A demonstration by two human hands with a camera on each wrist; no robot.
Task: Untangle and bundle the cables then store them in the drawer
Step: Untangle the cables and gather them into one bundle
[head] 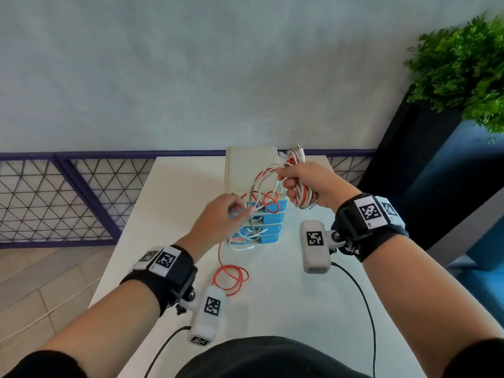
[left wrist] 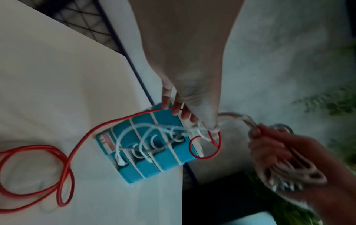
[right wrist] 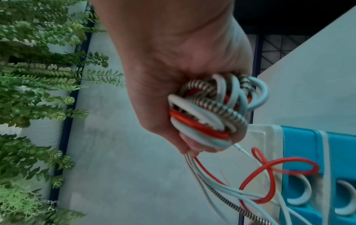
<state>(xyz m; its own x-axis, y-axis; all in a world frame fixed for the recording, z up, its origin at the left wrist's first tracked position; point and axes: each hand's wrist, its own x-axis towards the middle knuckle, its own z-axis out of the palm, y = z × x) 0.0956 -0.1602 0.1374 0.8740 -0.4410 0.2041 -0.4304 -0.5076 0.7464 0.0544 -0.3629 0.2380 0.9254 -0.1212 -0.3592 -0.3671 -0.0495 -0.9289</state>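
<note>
My right hand (head: 285,182) is raised over the white table (head: 286,309) and grips a coiled bundle of cables (head: 306,197), made of white, red and black-and-white braided strands (right wrist: 208,109). Loose strands hang from it toward my left hand (head: 244,211), which pinches them in front of the drawer unit (head: 271,227). That unit is a stack of blue drawers (left wrist: 167,159), all closed, under a white top. The red cable (left wrist: 77,144) runs past my left fingers (left wrist: 176,111) and lies in loops on the table (head: 231,276). White ends dangle before the drawer fronts.
A leafy plant (head: 463,69) in a dark planter stands at the right beyond the table. A purple-framed mesh railing (head: 54,200) runs behind the table's far edge, with grey wall above. Black wrist-camera cords trail near the table's front edge.
</note>
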